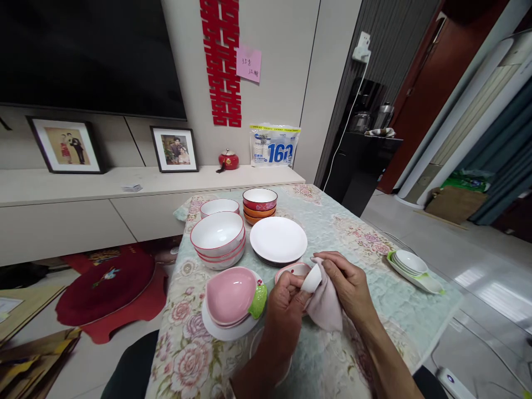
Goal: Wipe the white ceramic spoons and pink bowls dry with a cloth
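Observation:
My left hand point(287, 299) is closed on a small white bowl point(311, 279), which is tilted on its side above the table. My right hand point(344, 280) grips a pale pink cloth point(326, 307) and presses it against the bowl's far side; the rest of the cloth hangs down. Just behind the hands lies a pink dish point(296, 268), mostly covered by them. To the left, pink peach-shaped bowls point(230, 293) with a green leaf sit on a white plate point(220, 334). Another white rim shows partly under my left forearm.
Stacked white bowls with red rims point(216, 235), red and orange bowls point(260, 204) and a white plate stack point(278, 239) stand farther back. Small white dishes point(409, 261) rest on a green-edged tray point(432, 284) near the table's right edge. A red stool point(110, 282) stands left.

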`<state>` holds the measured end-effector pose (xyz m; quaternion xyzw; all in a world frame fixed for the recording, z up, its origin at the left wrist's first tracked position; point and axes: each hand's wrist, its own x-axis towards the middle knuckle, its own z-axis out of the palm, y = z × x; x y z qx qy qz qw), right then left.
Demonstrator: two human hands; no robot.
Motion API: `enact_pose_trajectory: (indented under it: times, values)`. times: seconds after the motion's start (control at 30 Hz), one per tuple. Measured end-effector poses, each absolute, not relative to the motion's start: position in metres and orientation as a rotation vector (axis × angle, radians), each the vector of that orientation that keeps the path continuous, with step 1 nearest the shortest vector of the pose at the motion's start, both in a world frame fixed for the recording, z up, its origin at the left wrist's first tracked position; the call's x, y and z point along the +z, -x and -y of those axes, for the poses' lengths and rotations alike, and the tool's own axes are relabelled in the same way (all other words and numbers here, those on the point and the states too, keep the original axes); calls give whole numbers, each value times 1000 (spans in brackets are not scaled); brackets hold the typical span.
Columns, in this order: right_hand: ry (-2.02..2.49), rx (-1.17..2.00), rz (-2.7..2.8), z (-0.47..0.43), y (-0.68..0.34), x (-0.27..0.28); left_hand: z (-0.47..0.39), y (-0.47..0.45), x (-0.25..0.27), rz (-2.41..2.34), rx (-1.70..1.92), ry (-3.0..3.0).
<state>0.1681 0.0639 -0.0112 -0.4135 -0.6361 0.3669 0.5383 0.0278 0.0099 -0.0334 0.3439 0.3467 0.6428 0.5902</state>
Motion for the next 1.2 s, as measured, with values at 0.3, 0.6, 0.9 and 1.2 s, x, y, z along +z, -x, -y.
enact_pose_trajectory:
  times: [0.3, 0.6, 0.9, 1.2]
  values:
    - [1033, 1352, 1182, -68, -170, -19, -5, -25, -16, -682, 1427, -592]
    - [959, 777, 1589, -58, -169, -7, -8, -26, -28, -819, 1440, -844]
    - [940, 780, 1633, -55, -165, -5, -8, -22, -28, -861, 1450, -939]
    - [975, 1469, 1068, -65, -166, -18, -8, -24, -23, -641, 1402, -633]
